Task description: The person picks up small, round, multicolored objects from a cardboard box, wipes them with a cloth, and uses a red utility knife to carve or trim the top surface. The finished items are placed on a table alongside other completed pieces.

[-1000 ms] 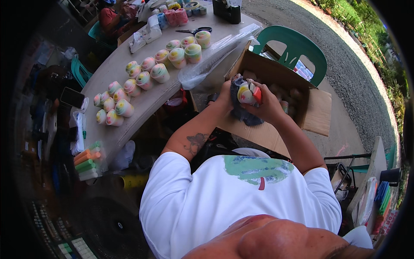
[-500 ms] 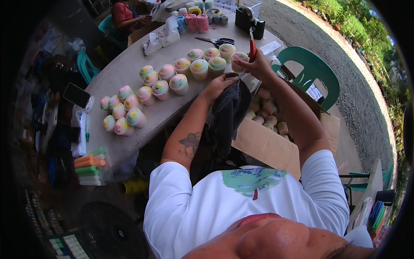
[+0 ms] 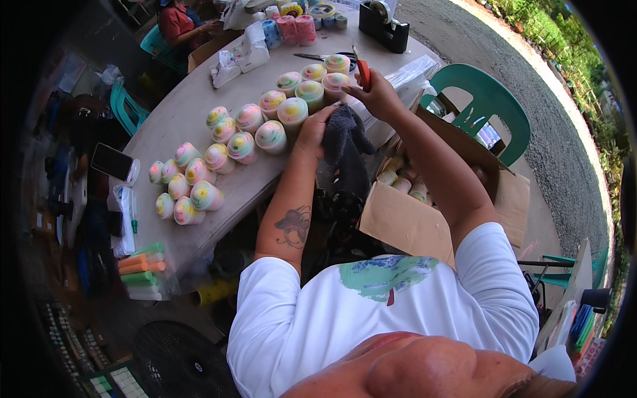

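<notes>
Pastel-swirled tubs (image 3: pixel 292 113) stand in slanting rows across the grey table (image 3: pixel 166 126). My left hand (image 3: pixel 314 132) is closed on a dark grey cloth (image 3: pixel 340 132) that hangs over the table edge, close beside the front tubs. Upright in my right hand (image 3: pixel 375 96) is a red-handled tool (image 3: pixel 364 75) with a thin metal tip; its exact kind is hard to tell. The fingertips of that hand reach to the side of the rightmost tub (image 3: pixel 336 82). Whether they touch it is unclear.
An open cardboard box (image 3: pixel 408 215) with more tubs is below the table edge. Black scissors (image 3: pixel 325 56) lie behind the rows, near a tape dispenser (image 3: pixel 383 28). A green chair (image 3: pixel 494 89) stands at right. Another person (image 3: pixel 179 26) sits at far left.
The rightmost tub has moved left, closer to its neighbour. My right hand has shifted left with the red-handled tool, and my left hand has drawn slightly left with the cloth.
</notes>
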A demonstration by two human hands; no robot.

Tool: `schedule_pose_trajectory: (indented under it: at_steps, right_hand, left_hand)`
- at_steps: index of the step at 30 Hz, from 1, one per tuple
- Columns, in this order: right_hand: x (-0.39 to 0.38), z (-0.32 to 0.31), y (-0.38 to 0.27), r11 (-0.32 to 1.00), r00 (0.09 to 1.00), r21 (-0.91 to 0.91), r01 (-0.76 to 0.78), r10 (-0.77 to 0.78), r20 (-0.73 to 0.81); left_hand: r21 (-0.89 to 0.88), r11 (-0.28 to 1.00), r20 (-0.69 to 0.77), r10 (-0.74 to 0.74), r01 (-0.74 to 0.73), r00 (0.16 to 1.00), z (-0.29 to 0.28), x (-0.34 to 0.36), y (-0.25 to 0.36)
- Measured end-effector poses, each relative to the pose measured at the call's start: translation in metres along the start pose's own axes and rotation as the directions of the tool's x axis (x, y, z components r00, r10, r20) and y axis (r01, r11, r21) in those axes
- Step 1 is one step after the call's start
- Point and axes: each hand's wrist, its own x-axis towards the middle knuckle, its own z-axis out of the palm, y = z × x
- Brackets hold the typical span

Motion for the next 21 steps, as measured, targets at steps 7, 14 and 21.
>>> schedule_pose_trajectory:
  at_steps: [7,14,21]
  right_hand:
    - [-0.119,-0.153,-0.020,0.841,0.982,0.509,-0.181,0.131,0.134]
    - [-0.198,-0.222,-0.018,0.845,0.996,0.535,0.006,0.045,-0.081]
    - [-0.256,-0.260,0.046,0.848,0.904,0.456,-0.271,0.387,-0.182]
  left_hand:
    - [-0.075,0.992,0.139,0.111,-0.102,0.984,0.062,-0.054,0.009]
    - [-0.185,0.983,0.740,0.139,0.000,0.658,0.176,-0.031,-0.012]
    - [-0.083,0.929,0.437,-0.290,0.360,0.851,0.130,0.013,-0.213]
